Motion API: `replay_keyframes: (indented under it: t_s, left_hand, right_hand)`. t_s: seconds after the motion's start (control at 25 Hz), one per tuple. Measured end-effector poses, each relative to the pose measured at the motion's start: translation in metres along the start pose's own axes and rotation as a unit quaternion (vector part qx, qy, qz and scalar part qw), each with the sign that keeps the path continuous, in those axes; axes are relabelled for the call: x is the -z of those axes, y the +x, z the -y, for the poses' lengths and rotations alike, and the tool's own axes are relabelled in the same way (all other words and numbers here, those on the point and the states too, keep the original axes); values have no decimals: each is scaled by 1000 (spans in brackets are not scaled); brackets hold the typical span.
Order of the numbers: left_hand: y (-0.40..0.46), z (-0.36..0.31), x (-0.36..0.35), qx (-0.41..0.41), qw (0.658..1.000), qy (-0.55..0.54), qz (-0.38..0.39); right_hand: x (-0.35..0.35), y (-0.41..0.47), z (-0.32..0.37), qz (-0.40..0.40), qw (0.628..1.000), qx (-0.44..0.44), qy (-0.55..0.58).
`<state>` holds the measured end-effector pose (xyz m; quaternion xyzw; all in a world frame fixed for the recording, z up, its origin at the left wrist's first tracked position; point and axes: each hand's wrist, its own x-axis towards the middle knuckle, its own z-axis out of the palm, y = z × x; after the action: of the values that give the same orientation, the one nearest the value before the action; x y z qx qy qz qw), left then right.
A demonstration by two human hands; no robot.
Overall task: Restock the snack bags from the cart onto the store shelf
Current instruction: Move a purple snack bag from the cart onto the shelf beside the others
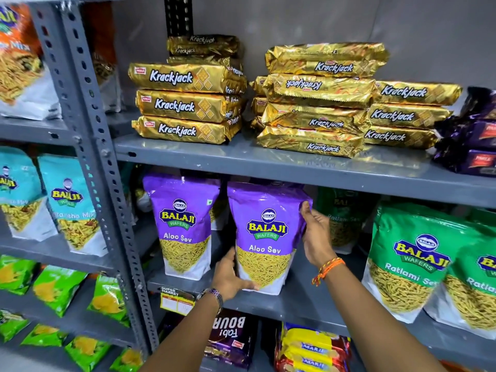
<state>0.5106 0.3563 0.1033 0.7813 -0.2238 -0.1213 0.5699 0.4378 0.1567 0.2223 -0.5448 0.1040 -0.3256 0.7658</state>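
Left hand (230,277) grips the lower left corner of a purple Aloo Sev bag (265,237); right hand (316,234) clasps its upper right edge. Bag upright on the grey middle shelf (303,299), base touching the shelf. Second Aloo Sev bag (182,226) just beside it on the left. Green Ratlami Sev bags (410,261) to the right. Krackjack packs (185,103) stacked on the shelf above.

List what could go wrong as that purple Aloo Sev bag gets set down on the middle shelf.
1. The held Aloo Sev bag sits near the shelf's front edge; released there, it might tip forward.
2. The left hand grips only its bottom corner and the right hand its side, so it may slip.
3. Sliding it left could knock the neighbouring purple bag.
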Motion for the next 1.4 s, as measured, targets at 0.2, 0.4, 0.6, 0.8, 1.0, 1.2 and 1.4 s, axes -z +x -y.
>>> replay_keyframes:
  t_s: [0.2,0.4,0.6,0.8,1.0,1.2,1.4]
  left_hand:
    - [2,-2,2,11,1000,2,2]
    - [7,-5,2,10,1000,6,7]
    - [9,-4,1,17,1000,-1,6]
    - [6,-7,-1,27,1000,-13,-3]
    - [-4,-9,-1,52,995,-76,-44]
    - [-7,-19,-5,69,994,-83,-33]
    - [1,-26,-8,42,996,-74,-30]
  right_hand:
    - [-4,6,-1,-17,1000,-13,-1]
    - [-2,8,0,-9,1000,-7,-22]
    - [3,10,0,6,1000,-17,-22]
    - [3,3,8,18,1000,-16,-13]
    - [20,-15,32,20,999,-47,-19]
    - [100,-70,26,-141,990,0,-14]
    - [162,-113,5,-241,967,48,-64]
